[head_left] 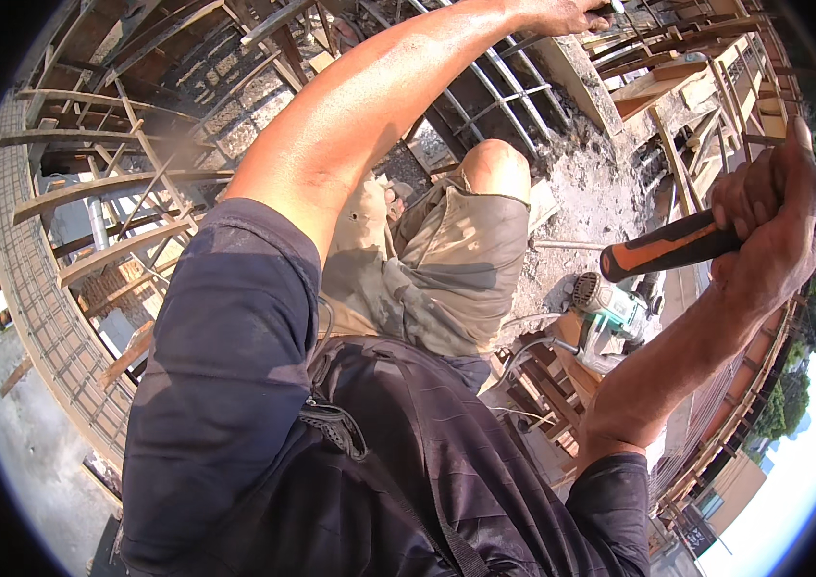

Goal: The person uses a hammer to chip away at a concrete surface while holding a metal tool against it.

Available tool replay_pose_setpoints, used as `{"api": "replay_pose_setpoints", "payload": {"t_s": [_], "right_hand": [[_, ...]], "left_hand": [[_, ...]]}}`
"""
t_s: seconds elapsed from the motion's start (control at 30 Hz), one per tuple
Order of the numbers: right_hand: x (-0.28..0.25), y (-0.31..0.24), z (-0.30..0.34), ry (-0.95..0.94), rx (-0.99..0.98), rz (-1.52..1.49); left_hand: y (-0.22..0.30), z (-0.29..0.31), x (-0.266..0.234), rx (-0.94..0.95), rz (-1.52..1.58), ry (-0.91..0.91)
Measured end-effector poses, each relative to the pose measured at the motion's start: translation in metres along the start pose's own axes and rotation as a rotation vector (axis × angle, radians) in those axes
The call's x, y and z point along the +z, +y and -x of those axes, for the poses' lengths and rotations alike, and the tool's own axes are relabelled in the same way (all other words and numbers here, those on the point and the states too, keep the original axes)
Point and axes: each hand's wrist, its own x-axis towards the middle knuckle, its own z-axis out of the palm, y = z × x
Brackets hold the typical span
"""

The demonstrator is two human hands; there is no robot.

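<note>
My right hand (768, 216) is raised at the right, its fingers wrapped round a black-and-orange hammer handle (672, 245). The butt end of the grip points left; the tool's head is not visible. My left arm crosses the upper middle, reaching forward. At the top edge, my left hand (571, 14) is closed, with a small pale metallic end (612, 7) beside its fingers. What it holds is mostly cut off by the frame. Below lie a steel bar grid (514, 91) and a rough concrete ledge (586, 82).
A teal corded power tool (615, 310) rests on the right, below my raised forearm. Timber formwork (687, 91) stands at the upper right. Wooden ribs (91, 192) and a curved rebar mesh (52, 313) run along the left. My bent knee (496, 168) is in the middle, near broken concrete.
</note>
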Motion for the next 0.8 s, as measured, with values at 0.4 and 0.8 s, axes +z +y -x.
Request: {"api": "replay_pose_setpoints", "payload": {"t_s": [0.4,0.8], "right_hand": [[0.009,0.056,0.022,-0.195,0.415,0.261],[0.015,0.097,-0.008,-0.350,0.394,0.504]], "left_hand": [[0.002,0.022,0.008,0.018,-0.047,0.037],[-0.005,0.017,-0.008,-0.043,0.123,-0.112]]}}
